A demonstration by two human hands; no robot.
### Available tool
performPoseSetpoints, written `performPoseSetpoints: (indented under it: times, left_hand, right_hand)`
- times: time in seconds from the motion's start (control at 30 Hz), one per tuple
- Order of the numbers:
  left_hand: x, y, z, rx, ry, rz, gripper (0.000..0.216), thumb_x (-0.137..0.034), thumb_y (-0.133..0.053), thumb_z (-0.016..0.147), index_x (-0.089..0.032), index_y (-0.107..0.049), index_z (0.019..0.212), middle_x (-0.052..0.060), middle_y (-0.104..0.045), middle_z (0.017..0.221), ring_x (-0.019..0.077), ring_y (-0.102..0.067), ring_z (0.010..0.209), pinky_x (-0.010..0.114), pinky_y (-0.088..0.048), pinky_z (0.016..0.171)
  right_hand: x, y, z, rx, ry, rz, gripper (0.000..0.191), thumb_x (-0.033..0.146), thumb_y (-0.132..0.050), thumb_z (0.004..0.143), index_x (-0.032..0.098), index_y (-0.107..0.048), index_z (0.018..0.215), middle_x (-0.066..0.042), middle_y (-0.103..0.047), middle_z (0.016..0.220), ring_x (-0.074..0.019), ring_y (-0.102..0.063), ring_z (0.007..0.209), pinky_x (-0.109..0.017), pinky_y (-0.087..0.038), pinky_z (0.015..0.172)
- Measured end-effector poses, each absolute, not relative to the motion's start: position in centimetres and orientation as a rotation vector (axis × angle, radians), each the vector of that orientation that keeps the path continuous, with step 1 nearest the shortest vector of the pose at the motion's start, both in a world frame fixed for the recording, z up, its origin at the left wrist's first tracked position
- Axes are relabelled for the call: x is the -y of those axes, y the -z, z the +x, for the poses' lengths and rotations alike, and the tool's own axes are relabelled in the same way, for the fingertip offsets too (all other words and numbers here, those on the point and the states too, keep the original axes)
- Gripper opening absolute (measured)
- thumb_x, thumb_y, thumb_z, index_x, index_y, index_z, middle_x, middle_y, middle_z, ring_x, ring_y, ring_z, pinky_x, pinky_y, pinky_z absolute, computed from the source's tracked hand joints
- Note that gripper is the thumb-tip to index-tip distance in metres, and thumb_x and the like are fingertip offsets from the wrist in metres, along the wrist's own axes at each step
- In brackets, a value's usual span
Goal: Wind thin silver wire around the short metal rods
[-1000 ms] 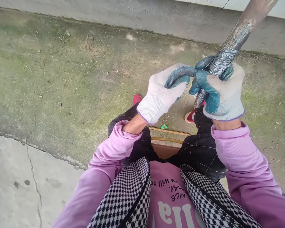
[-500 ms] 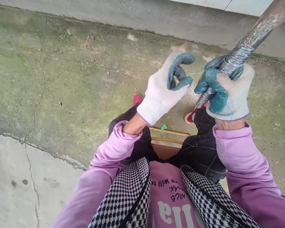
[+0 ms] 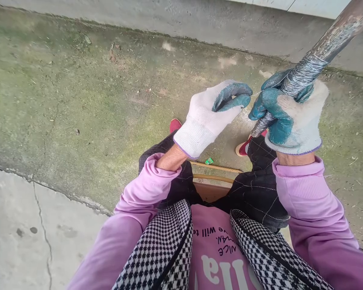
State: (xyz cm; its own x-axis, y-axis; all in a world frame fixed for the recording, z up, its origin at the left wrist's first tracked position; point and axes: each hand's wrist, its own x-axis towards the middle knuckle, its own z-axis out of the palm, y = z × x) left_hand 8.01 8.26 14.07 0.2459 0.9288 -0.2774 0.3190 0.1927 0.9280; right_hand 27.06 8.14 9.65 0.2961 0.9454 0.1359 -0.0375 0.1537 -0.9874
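Observation:
A wooden pole (image 3: 335,38) slants in from the upper right, its lower part wound with many turns of thin silvery wire (image 3: 304,74). My right hand (image 3: 293,110), in a white glove with a blue-green coated palm, is wrapped round the wound part. The pole's tapered lower end pokes out below the fingers. My left hand (image 3: 219,108), gloved the same way, is to the left of the pole with thumb and forefinger pinched together. A fine strand of wire (image 3: 256,93) runs from this pinch to the right hand's fingers.
Beneath me is a brown seat (image 3: 210,192) with wooden bars in front. A small green wrapper (image 3: 209,160) lies near my red shoes (image 3: 175,125). Mossy ground (image 3: 78,92) meets a concrete ledge (image 3: 157,22) ahead and a cracked slab (image 3: 48,225) at lower left.
My left hand's fingers have closed from a loose curl into a pinch on the wire, a little nearer the right hand. The right hand and pole have shifted only slightly.

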Motion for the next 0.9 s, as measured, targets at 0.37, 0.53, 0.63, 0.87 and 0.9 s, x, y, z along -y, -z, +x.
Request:
performPoseSetpoints:
  times: [0.37,0.53,0.63,0.87,0.9]
  left_hand:
    - [-8.2,-14.7,7.0,-1.308,-0.631,1.366,0.021,-0.043,-0.086,0.101,-0.039,-0.091,0.121,0.005,-0.095,0.127,0.0370,-0.078,0.155,0.048,-0.071,0.116]
    - [-8.4,-14.5,6.8,-1.348,-0.619,1.416,0.022,-0.044,-0.090,0.100,-0.037,-0.091,0.121,0.007,-0.094,0.125,0.0380,-0.082,0.153,0.045,-0.073,0.099]
    - [-8.5,-14.2,6.7,-1.331,-0.622,1.453,0.022,-0.046,-0.090,0.102,-0.038,-0.092,0.123,0.007,-0.095,0.128,0.0380,-0.083,0.150,0.045,-0.072,0.102]
    - [-7.6,-14.6,6.8,-1.238,-0.757,1.571,0.012,-0.029,-0.080,0.108,-0.029,-0.091,0.113,0.003,-0.096,0.122,0.0263,-0.089,0.123,0.035,-0.065,0.112]
    - [-7.4,-14.8,6.9,-1.208,-0.807,1.605,0.015,-0.023,-0.076,0.107,-0.026,-0.090,0.110,0.002,-0.096,0.121,0.0224,-0.089,0.116,0.033,-0.062,0.112]
  right_hand:
    - [-7.8,-10.2,27.0,1.070,-0.884,-1.238,0.033,0.045,-0.106,0.077,0.025,-0.079,0.077,0.002,-0.069,0.068,-0.0166,-0.062,0.051,-0.031,-0.048,0.043]
    - [-7.6,-10.9,27.4,1.150,-0.978,-1.317,0.031,0.048,-0.106,0.078,0.026,-0.087,0.089,0.003,-0.069,0.066,-0.0165,-0.062,0.050,-0.030,-0.046,0.044]
    - [-7.4,-11.3,27.6,1.199,-0.964,-1.324,0.026,0.043,-0.107,0.080,0.024,-0.091,0.090,0.000,-0.074,0.070,-0.0181,-0.065,0.054,-0.033,-0.047,0.046]
    - [-7.2,-12.3,27.6,1.292,-0.845,-1.340,0.009,0.019,-0.094,0.073,0.027,-0.095,0.076,0.000,-0.083,0.073,-0.0190,-0.070,0.065,-0.039,-0.058,0.064]
    - [-7.1,-12.4,27.7,1.302,-0.840,-1.359,0.017,0.015,-0.088,0.070,0.028,-0.096,0.077,0.002,-0.083,0.074,-0.0181,-0.070,0.066,-0.039,-0.060,0.069]
